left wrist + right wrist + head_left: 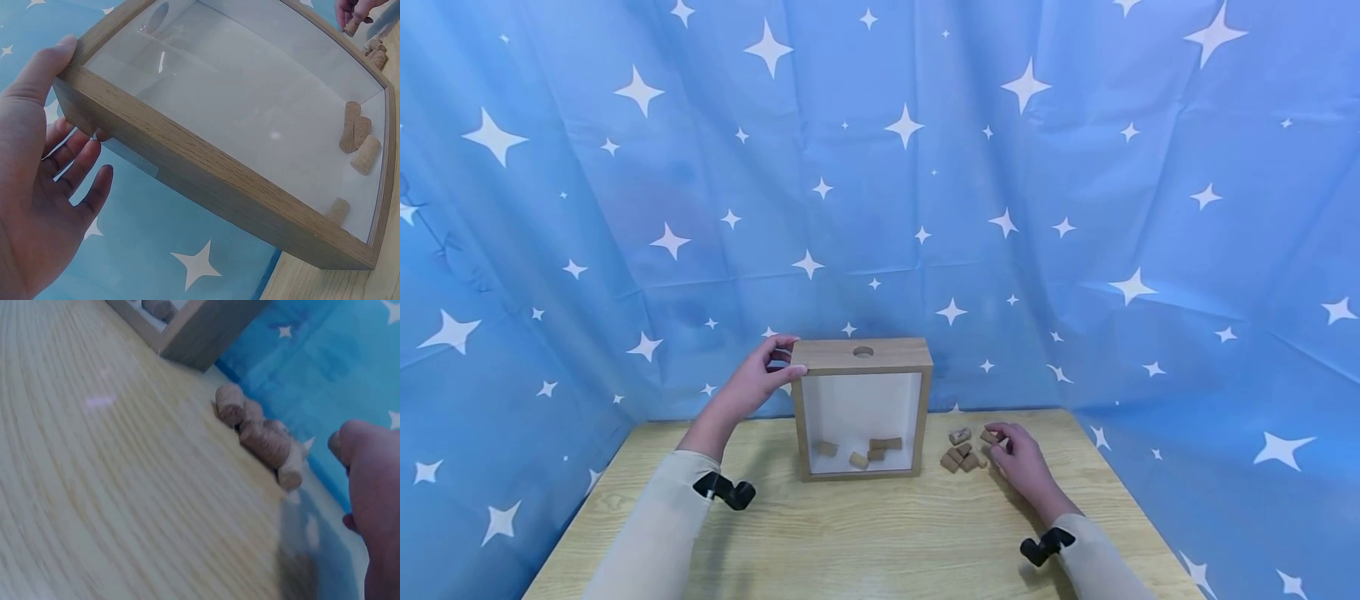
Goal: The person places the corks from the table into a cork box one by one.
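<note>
A wooden shadow box (827,358) with a clear front and a round hole (863,352) in its top stands upright on the table. My left hand (756,379) grips its upper left corner, thumb (47,62) on the front edge and fingers reaching round behind. Several corks (365,155) lie at the bottom inside the box. Right of it, my right hand (1026,467) pinches a cork (989,437) between thumb and fingers. That cork is held just beside a small pile of loose corks (265,442) on the table.
The light wood table (850,533) runs back to a blue curtain (880,208) with white stars, hanging close behind the box and round both sides. A dark wrist camera (724,490) sits on my left sleeve, another (1047,546) on my right.
</note>
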A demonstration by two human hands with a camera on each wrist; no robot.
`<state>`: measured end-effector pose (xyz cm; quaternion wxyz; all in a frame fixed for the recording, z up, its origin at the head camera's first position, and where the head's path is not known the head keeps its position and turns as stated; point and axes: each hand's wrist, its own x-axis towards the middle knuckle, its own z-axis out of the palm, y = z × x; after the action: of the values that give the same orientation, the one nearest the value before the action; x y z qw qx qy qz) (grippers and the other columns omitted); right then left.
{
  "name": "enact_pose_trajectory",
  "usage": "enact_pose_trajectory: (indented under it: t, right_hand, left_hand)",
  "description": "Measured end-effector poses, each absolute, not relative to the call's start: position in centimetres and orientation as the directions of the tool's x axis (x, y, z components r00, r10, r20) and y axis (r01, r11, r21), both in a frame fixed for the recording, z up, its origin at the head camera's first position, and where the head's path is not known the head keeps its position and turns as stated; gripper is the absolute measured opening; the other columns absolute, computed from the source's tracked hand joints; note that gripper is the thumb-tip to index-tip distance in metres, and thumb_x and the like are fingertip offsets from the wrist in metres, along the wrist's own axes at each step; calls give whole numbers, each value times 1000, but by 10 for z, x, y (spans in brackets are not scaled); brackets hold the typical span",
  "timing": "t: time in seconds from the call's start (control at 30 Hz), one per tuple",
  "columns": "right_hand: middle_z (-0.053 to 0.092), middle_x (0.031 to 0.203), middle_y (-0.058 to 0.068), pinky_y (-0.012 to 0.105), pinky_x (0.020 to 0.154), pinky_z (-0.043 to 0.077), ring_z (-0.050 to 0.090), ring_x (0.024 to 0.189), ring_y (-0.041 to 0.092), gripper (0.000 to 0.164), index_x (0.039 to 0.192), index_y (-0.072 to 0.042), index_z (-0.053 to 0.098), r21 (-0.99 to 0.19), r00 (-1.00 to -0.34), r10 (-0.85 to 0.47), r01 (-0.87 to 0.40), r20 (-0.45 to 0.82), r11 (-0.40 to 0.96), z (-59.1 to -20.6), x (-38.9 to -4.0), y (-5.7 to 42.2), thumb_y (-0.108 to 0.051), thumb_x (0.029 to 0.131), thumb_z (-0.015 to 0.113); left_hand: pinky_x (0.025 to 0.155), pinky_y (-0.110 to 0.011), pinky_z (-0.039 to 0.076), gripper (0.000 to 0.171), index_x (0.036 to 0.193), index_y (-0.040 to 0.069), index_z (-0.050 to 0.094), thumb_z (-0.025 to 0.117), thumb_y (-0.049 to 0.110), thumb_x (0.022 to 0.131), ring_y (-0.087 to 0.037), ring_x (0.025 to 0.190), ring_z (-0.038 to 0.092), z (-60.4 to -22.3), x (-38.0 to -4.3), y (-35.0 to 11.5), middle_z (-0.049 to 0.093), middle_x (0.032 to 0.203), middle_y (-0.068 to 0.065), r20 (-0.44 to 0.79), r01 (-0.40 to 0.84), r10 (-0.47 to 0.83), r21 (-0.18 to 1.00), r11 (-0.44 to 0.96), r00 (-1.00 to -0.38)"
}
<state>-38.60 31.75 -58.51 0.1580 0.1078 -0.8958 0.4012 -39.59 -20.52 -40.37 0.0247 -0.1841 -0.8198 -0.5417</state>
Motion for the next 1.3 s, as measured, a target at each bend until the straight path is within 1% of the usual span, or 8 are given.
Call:
enact_pose_trajectory:
  t: [0.23,0.37,0.43,0.57,0.67,0.9,1.07,1.3]
  right_hand:
    - [64,114,11,28,63,46,51,76,15,37,139,-1,71,-705,-919,-82,-350,385,617,-567,-384,309,2,102,67]
    - [64,113,12,28,62,45,49,72,13,37,137,1,72,-679,-900,-106,-392,422,621,-551,-382,302,4,100,68]
    - [63,113,12,29,60,44,47,69,12,38,138,0,72,-664,-893,-130,-412,432,624,-541,-380,299,3,101,66]
    - [62,114,10,30,58,42,44,66,13,40,141,-4,72,-664,-894,-149,-417,423,620,-520,-375,291,0,102,65]
    - [63,114,9,30,59,42,45,67,15,40,141,-6,72,-662,-889,-162,-431,429,613,-505,-371,286,1,102,65]
    - [63,113,6,29,60,43,48,69,16,41,138,-9,75,-631,-852,-190,-495,488,598,-474,-364,274,5,101,66]
    - [62,110,4,29,58,42,46,67,17,40,138,-12,75,-603,-829,-210,-528,518,597,-454,-359,268,3,102,65]
    - [62,110,5,29,58,42,46,68,19,42,138,-11,75,-581,-793,-214,-574,571,576,-432,-357,262,6,102,64]
  left_hand:
    - [113,-58,48,73,163,15,47,79,46,104,-43,140,50,-406,-394,-207,49,151,-20,226,313,268,883,351,-937]
    - [113,-58,48,74,163,15,47,78,47,104,-42,140,50,-407,-393,-206,49,151,-20,223,310,265,882,355,-938]
    - [114,-59,47,73,163,15,47,78,45,105,-44,140,49,-407,-392,-206,48,151,-20,227,313,265,882,351,-937]
    - [114,-60,47,72,162,15,47,78,43,105,-45,142,49,-405,-392,-206,48,152,-20,233,317,265,883,347,-936]
    - [114,-60,47,72,163,15,47,78,44,105,-45,141,49,-403,-392,-205,48,152,-20,230,316,266,881,352,-936]
    - [112,-58,48,74,163,14,47,79,46,104,-41,139,50,-402,-393,-205,49,152,-19,229,317,265,877,361,-937]
    - [112,-58,49,75,162,15,47,79,48,104,-41,139,51,-401,-394,-204,50,151,-19,227,315,264,877,363,-937]
    - [111,-56,49,74,163,14,47,79,46,104,-41,140,50,-403,-395,-205,49,152,-18,231,321,269,874,364,-935]
